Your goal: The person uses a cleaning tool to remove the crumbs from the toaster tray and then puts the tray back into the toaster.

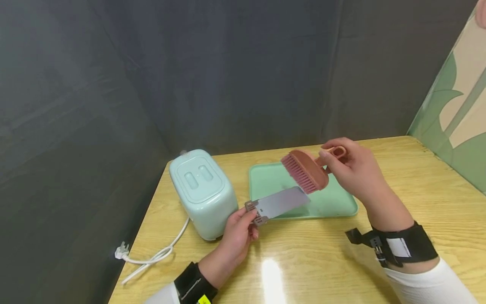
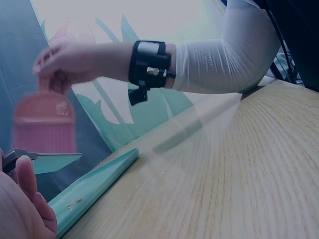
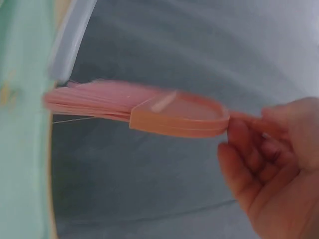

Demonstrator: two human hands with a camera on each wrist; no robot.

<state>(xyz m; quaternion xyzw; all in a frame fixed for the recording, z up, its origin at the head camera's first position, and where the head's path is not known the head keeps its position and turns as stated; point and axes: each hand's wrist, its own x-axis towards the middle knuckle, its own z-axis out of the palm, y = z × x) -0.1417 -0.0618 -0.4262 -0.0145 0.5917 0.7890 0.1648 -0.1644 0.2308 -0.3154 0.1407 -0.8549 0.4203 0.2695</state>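
Observation:
My left hand [image 1: 239,234] pinches the slotted grey end of a thin metal crumb tray [image 1: 282,202], holding it over the near part of a mint-green tray [image 1: 338,202]. By its handle, my right hand [image 1: 355,169] grips a pink brush [image 1: 309,169]. The brush's bristles [image 3: 94,99] point toward the metal plate and hang close to its far end; whether they touch is unclear. Brownish crumbs [image 2: 75,203] lie on the green tray in the left wrist view. Just left of my left hand stands a light blue toaster [image 1: 205,194] with its lid on.
A white power cord [image 1: 159,255] with its plug [image 1: 122,251] lies at the table's left edge. Dark cloth [image 1: 243,76] hangs behind and to the left of the wooden table [image 1: 303,257]. A patterned panel [image 1: 455,109] borders the right side.

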